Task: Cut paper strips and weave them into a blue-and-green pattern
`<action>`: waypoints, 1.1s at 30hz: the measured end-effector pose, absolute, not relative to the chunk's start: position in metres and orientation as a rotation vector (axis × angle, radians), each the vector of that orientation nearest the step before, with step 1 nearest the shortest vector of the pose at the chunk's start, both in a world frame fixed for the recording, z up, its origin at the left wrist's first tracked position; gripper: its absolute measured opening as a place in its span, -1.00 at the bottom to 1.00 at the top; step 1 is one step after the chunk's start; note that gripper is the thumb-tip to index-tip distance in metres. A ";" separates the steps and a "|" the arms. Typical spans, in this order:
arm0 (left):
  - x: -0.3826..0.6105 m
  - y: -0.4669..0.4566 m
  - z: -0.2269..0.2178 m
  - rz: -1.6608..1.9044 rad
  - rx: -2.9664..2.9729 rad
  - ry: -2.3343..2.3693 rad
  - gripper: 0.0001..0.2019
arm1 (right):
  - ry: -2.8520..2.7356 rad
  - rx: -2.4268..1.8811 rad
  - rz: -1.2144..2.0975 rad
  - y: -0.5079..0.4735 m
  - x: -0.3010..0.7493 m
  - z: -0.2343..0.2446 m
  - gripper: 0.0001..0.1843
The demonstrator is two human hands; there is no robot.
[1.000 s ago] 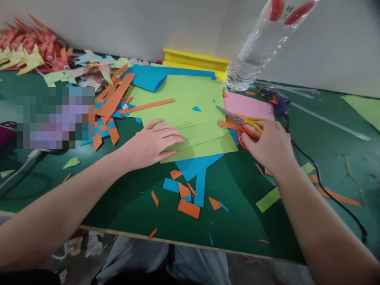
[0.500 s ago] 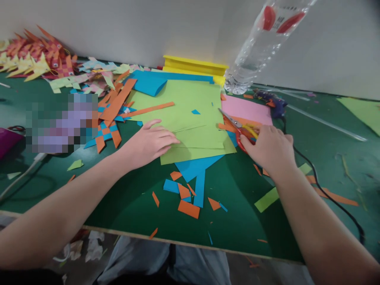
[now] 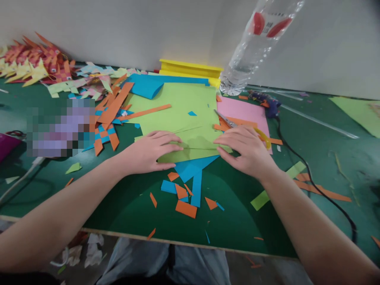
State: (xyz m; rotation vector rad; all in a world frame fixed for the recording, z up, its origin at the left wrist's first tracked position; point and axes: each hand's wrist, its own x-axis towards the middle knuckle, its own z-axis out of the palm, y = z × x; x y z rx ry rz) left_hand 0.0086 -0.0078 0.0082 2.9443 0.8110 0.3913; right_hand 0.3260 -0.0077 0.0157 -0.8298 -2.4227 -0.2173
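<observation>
My left hand (image 3: 154, 150) rests palm down on the left part of the light green paper (image 3: 184, 97), its fingers apart near thin cut strips lying on the sheet. Over the paper's right side is my right hand (image 3: 245, 150), fingers spread, the tips close to the right end of those strips. Just behind it lie scissors (image 3: 225, 118) with grey blades and a yellow handle, their grips partly hidden by the hand. Blue paper (image 3: 191, 168) sticks out from beneath the green sheet.
Orange and blue scraps (image 3: 181, 192) lie in front. A woven orange-blue paper piece (image 3: 103, 134) sits left. Behind stand a water bottle (image 3: 249, 51) and folded yellow paper (image 3: 190, 69). A dark glue gun (image 3: 270, 107) with a black cord is at right, beside pink paper (image 3: 243, 111).
My right hand has let go of the scissors and moved left onto the green paper. My left hand has shifted slightly, its fingers more spread. The view has shifted a little.
</observation>
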 end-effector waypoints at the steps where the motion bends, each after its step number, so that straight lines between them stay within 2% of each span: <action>1: 0.007 -0.007 0.008 0.396 2.948 0.815 -0.59 | -2.456 -0.805 -0.186 -0.009 0.325 0.016 -0.86; 6: 0.003 -0.001 0.005 0.418 2.956 0.837 -0.71 | -2.507 -0.776 -0.109 -0.008 0.324 0.014 -0.89; 13: 0.003 0.001 0.006 0.490 2.935 0.872 -0.73 | -2.514 -0.871 -0.128 -0.007 0.326 0.010 -0.80; 17: 0.006 -0.001 0.007 0.494 2.931 0.887 -0.71 | -2.563 -0.979 -0.096 -0.009 0.325 0.012 -0.69; 22: 0.013 -0.008 0.009 0.440 2.919 0.744 -0.68 | -2.641 -0.927 0.000 -0.011 0.323 0.013 -0.46; 28: 0.017 -0.013 0.012 0.382 2.862 0.732 -0.53 | -2.630 -0.890 -0.101 -0.012 0.317 0.011 -0.63; 33: 0.018 -0.012 0.011 0.324 2.826 0.759 -0.46 | -2.640 -0.914 0.026 -0.014 0.315 0.009 -0.51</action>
